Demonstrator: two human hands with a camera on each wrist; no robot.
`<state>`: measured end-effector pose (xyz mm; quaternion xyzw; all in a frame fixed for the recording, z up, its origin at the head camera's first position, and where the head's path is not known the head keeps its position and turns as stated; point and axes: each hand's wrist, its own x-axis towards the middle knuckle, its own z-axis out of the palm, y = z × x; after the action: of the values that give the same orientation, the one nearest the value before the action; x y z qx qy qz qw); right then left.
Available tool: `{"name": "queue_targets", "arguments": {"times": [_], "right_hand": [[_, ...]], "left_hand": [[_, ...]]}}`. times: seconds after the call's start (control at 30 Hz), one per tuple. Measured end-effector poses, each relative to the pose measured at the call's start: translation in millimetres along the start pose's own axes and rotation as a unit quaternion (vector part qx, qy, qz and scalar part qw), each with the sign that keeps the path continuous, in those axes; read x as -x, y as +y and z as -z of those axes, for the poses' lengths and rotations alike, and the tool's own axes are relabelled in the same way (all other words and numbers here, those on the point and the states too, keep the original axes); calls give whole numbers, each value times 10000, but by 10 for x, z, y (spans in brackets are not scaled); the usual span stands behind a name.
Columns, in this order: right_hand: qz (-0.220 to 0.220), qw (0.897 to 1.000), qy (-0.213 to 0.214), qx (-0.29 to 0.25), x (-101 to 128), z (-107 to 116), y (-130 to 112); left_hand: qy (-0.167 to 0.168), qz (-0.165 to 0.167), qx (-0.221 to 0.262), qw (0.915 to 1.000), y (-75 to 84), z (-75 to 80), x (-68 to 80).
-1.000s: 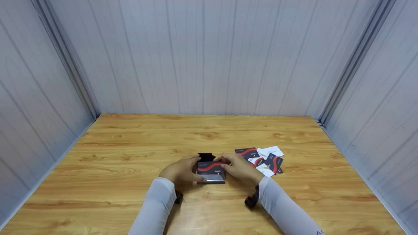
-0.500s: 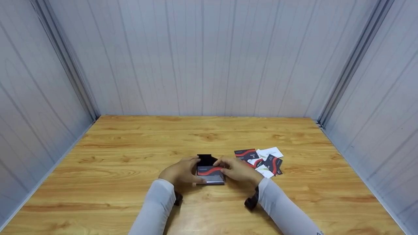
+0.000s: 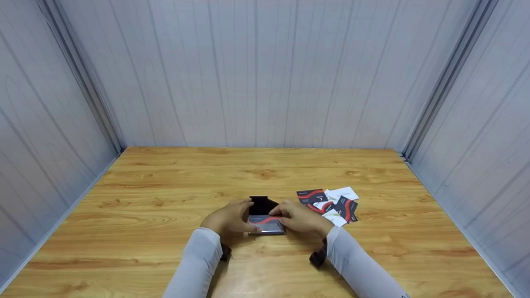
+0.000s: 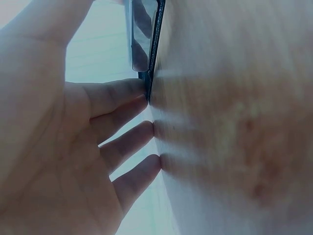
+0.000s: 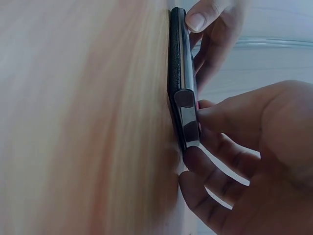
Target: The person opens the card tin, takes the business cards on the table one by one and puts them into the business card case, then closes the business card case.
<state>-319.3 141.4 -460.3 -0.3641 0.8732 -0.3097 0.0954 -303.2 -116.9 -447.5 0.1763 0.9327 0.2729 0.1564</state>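
Note:
A business card case (image 3: 262, 203) lies opened out on the table, its black lid flap towards the back and its shiny metal pocket (image 3: 270, 227) towards the front. My left hand (image 3: 229, 217) holds the case at its left side, thumb on the metal pocket. In the left wrist view, the lower fingers (image 4: 132, 147) touch the tabletop. A dark business card (image 3: 257, 219) with a red wave sits partly inside the pocket. My right hand (image 3: 301, 217) holds this card at its right edge; in the right wrist view, its thumb (image 5: 230, 115) lies at the case's side.
Several loose business cards (image 3: 311, 196), dark with red waves or white, lie overlapping just right of my right hand. The wooden table (image 3: 174, 178) is bounded by pale panel walls (image 3: 256, 74) at the back and both sides.
The dark card has slid towards me, deeper into the metal pocket, so less of it shows and more black lid is uncovered. My right fingers moved slightly forward with it; the left hand stayed.

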Motion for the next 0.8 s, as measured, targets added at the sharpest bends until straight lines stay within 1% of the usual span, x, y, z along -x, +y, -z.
{"name": "queue_targets", "arguments": {"times": [0.17, 0.37, 0.43, 0.67, 0.73, 0.8], "right_hand": [[-157, 9997, -189, 33, 12, -5, -14], [-56, 9990, -246, 379, 9, 3, -50], [-81, 9988, -266, 402, 11, 14, -60], [-151, 9987, -349, 326, 22, 72, -67], [-180, 9990, -351, 204, 35, 89, -61], [-95, 9992, -363, 132, 50, 113, -51]], "left_hand": [[-2, 81, 37, 10000, -3, -10, 3], [-3, 64, -34, 10000, 2, -8, -3], [-9, 49, -52, 10000, 4, -5, -5], [25, 29, 33, 10000, -8, -1, -10], [35, 13, 8, 10000, -12, -3, -12], [33, -12, -15, 10000, -14, -6, -15]]}}
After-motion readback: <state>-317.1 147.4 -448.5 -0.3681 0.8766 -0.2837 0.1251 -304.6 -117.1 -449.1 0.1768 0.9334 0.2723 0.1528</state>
